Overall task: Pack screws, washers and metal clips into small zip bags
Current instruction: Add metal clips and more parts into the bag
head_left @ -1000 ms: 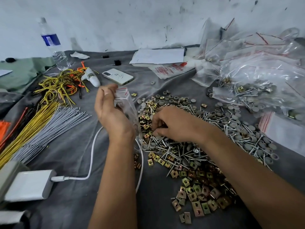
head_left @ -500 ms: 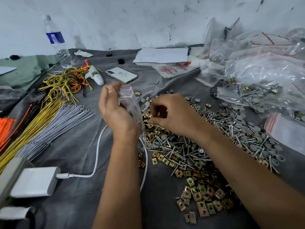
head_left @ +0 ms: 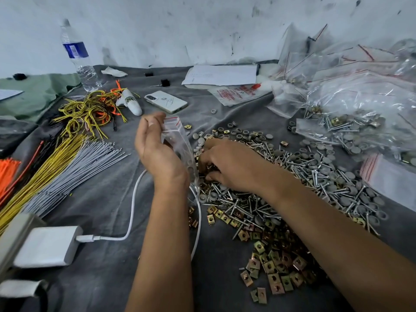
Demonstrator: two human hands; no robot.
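Left hand (head_left: 157,152) grips small zip bag (head_left: 179,143) upright, red-striped top at the fingertips, just left of the hardware pile. Right hand (head_left: 227,167) sits on the pile just right of the bag, fingers curled into metal clips (head_left: 273,264), screws (head_left: 315,174) and washers (head_left: 243,132). Grey cloth covers the counter (head_left: 101,206); scuffed white wall (head_left: 202,25) at far edge.

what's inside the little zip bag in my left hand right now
Through the clear zip bag held by your left hand, a few round grey washer-like shapes show. Your palm covers much of it, so the full contents cannot be seen.
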